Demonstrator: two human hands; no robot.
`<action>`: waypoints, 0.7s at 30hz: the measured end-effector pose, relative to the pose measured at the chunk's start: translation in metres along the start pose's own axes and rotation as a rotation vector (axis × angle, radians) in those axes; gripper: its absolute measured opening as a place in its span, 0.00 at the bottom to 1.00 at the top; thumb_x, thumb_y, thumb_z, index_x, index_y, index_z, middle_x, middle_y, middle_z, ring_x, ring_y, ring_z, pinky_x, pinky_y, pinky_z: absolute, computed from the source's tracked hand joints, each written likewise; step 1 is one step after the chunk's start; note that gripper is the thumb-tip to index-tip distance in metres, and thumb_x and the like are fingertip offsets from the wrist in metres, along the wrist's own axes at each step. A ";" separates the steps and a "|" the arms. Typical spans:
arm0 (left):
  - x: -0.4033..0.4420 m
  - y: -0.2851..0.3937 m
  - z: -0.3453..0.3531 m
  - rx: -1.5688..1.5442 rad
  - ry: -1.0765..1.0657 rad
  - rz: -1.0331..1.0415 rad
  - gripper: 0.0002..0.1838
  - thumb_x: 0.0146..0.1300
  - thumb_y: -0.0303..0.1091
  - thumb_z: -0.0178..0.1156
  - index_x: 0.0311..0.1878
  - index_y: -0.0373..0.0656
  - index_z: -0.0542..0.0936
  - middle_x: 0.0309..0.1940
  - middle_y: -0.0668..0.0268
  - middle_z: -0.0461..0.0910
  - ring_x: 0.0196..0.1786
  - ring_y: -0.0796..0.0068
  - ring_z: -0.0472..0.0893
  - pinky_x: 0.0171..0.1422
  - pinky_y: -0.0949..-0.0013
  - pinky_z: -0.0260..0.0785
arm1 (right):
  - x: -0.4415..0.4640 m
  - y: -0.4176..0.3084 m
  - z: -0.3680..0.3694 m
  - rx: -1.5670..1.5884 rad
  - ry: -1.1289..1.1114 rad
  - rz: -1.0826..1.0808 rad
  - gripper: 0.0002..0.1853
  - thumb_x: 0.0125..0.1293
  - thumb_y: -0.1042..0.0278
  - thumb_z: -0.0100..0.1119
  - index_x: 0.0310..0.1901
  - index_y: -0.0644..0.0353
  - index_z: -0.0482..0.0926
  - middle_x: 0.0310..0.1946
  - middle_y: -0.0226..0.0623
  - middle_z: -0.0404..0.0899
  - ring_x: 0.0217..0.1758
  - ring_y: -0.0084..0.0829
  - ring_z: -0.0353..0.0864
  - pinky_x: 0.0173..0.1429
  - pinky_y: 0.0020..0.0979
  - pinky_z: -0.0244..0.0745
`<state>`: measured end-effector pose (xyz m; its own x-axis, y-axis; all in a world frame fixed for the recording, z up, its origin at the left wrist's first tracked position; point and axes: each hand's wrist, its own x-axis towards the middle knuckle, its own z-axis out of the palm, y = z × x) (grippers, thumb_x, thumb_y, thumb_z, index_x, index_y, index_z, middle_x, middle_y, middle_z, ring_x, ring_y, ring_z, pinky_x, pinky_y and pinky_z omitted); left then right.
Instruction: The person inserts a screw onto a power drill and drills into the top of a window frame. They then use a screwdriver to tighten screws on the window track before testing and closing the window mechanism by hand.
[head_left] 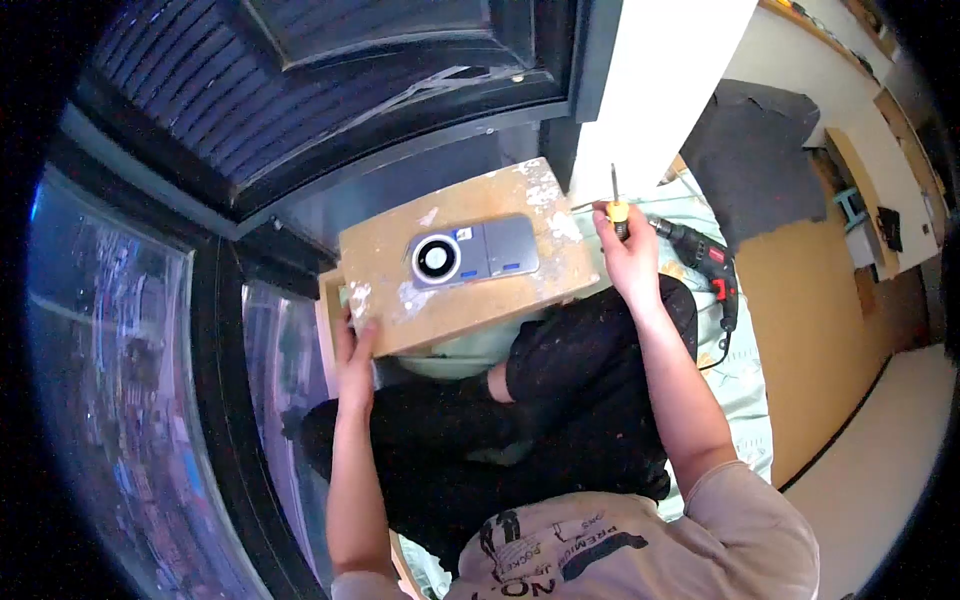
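Observation:
My right hand (633,262) is raised beside the board's right end, its fingers closed around a screwdriver (618,212) with a yellow and black handle. The screwdriver's thin shaft points up, away from me. My left hand (355,365) grips the near left corner of a paint-spotted wooden board (385,250); some of its fingers are hidden at the edge. On top of the board lies a flat silver-grey rectangular metal piece (505,250), with a white-rimmed round black part at its left end and small blue patches. Its exact kind is unclear.
A corded power drill (705,255) lies on the light green patterned cloth (745,385) to my right. My crossed legs (590,360) are close below the board. A dark-framed window (130,400) runs along the left, and a dark panel (400,60) stands behind the board.

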<state>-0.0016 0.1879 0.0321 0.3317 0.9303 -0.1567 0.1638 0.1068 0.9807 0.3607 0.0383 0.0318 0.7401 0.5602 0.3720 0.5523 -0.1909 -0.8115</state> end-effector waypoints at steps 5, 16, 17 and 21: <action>0.020 0.048 0.022 0.442 0.031 0.562 0.28 0.68 0.31 0.61 0.70 0.38 0.68 0.65 0.53 0.74 0.70 0.60 0.70 0.76 0.58 0.58 | 0.006 -0.040 -0.011 0.284 -0.456 0.435 0.19 0.73 0.51 0.59 0.51 0.59 0.79 0.29 0.36 0.81 0.33 0.32 0.81 0.42 0.36 0.77; 0.036 0.087 0.113 0.980 -0.545 0.828 0.41 0.50 0.33 0.71 0.70 0.38 0.69 0.66 0.49 0.71 0.70 0.43 0.67 0.77 0.48 0.55 | -0.010 -0.023 0.012 0.506 -0.070 -0.081 0.19 0.66 0.65 0.58 0.55 0.66 0.73 0.40 0.56 0.80 0.44 0.54 0.82 0.48 0.46 0.76; 0.033 0.084 0.115 0.973 -0.500 0.832 0.40 0.50 0.33 0.71 0.68 0.37 0.69 0.64 0.48 0.72 0.68 0.42 0.68 0.75 0.48 0.57 | -0.012 -0.023 0.010 0.552 -0.104 -0.057 0.22 0.65 0.67 0.58 0.59 0.67 0.72 0.44 0.58 0.80 0.47 0.56 0.81 0.51 0.48 0.76; 0.025 0.084 0.120 1.013 -0.406 0.851 0.36 0.51 0.35 0.71 0.65 0.36 0.72 0.60 0.47 0.73 0.63 0.41 0.70 0.70 0.48 0.60 | -0.022 -0.014 0.022 0.583 -0.065 -0.102 0.30 0.66 0.68 0.57 0.68 0.68 0.66 0.52 0.60 0.77 0.55 0.58 0.78 0.59 0.48 0.74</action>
<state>0.1323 0.1779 0.0961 0.8852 0.3943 0.2470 0.3149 -0.8985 0.3058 0.3283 0.0465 0.0250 0.6593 0.6041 0.4477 0.3043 0.3300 -0.8936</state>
